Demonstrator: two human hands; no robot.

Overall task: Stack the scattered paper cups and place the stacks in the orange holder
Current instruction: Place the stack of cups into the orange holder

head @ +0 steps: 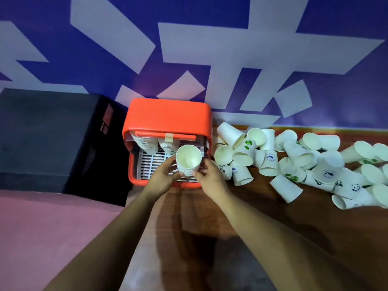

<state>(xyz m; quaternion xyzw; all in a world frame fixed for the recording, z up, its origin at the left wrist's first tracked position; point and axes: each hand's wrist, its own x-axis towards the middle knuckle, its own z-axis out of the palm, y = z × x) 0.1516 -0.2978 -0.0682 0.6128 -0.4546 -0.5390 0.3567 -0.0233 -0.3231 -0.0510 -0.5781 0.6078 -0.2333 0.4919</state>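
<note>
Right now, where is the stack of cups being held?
In the head view the stack of cups is near centre, gripped by the left hand and right hand over the orange holder, left of the scattered cups.

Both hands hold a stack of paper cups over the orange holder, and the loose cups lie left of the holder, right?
Not quite. In the head view the loose cups lie right of the orange holder, not left. The rest stands: the left hand and right hand hold the stack of paper cups over it.
</note>
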